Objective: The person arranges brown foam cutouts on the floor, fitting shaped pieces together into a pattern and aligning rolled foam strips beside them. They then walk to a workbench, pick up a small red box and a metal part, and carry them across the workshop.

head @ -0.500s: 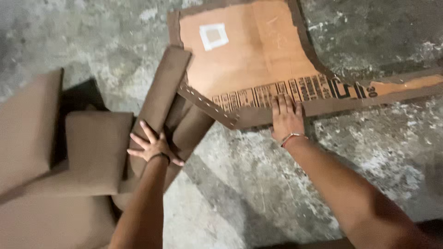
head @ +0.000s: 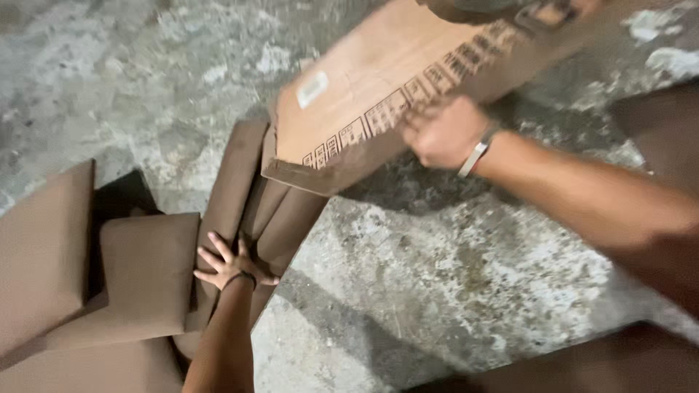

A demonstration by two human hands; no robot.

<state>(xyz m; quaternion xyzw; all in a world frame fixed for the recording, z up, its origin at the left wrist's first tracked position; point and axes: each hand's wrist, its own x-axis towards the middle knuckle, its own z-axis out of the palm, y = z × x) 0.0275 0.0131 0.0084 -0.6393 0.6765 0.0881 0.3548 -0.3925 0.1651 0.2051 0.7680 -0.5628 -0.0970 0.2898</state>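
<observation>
- Far left, brown cardboard flaps (head: 109, 284) lie opened out and mostly flat on the floor, a dark gap between them; this part looks done.
- The left hand (head: 231, 266) presses down on a folded brown panel (head: 251, 211), fingers spread wide and flat, gripping nothing.
- The right hand (head: 444, 133), blurred, is curled tightly on the edge of the printed cardboard sheet (head: 364, 102), which is tilted up off the ground and not yet laid flat.
- Underneath is a rough, mottled grey concrete floor (head: 451, 276); no walls are visible.
</observation>
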